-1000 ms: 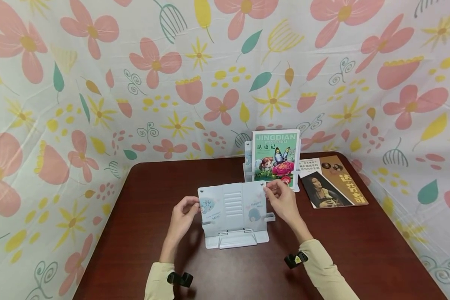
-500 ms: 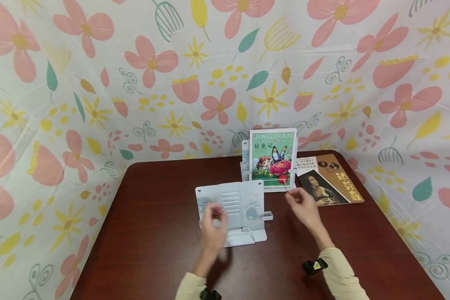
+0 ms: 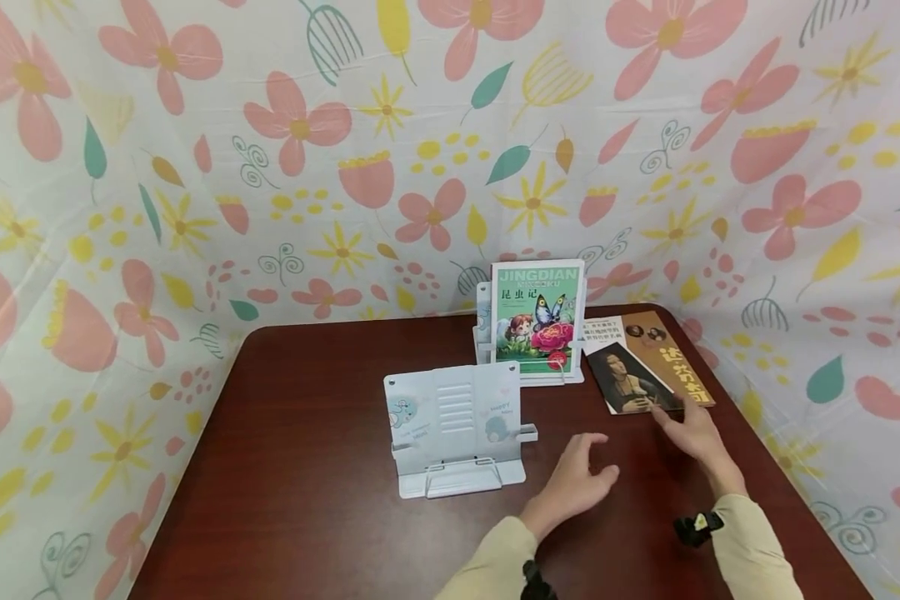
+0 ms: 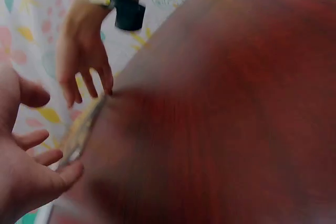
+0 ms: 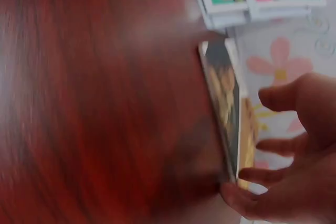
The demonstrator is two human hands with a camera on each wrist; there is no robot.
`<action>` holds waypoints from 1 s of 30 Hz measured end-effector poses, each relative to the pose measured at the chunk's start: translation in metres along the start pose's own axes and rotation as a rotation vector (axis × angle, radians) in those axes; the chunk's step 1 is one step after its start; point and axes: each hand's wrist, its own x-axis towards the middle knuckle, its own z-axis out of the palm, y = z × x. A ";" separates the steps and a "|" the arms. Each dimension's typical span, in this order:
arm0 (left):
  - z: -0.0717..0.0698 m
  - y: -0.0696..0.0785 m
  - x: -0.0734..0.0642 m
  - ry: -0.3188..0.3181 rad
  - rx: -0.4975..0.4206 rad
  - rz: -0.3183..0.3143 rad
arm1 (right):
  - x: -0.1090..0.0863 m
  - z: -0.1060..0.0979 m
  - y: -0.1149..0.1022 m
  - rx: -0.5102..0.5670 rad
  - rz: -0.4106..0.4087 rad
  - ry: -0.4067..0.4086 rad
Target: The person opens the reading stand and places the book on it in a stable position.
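Observation:
My right hand (image 3: 695, 433) is at the near edge of a brown book (image 3: 648, 362) with a portrait on its cover, which lies flat at the right of the table. In the right wrist view the fingers are spread, with the fingertips right at the book's edge. My left hand (image 3: 573, 482) hovers over the table between the book and a white book stand (image 3: 453, 425), fingers relaxed and holding nothing. The stand is upright with a wire ledge at its foot and no book on it. The left wrist view shows the left hand's fingers apart.
Behind the white stand, a second stand (image 3: 483, 321) holds a green book (image 3: 537, 321) with a butterfly cover. A floral cloth (image 3: 307, 208) hangs along the back and sides of the dark red table (image 3: 307, 433).
Both hands have let go of the white stand's top corners and moved right. The right hand has reached the brown book; the left has crossed in front of the stand.

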 end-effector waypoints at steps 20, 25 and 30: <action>0.013 0.008 0.091 -0.130 -0.466 -0.373 | 0.023 -0.003 0.039 -0.120 -0.047 0.114; 0.010 0.005 0.096 -0.151 -0.554 -0.406 | 0.023 -0.002 0.041 -0.072 -0.036 0.088; 0.007 0.003 0.096 -0.023 -0.861 -0.469 | 0.019 -0.003 0.039 -0.075 -0.047 0.155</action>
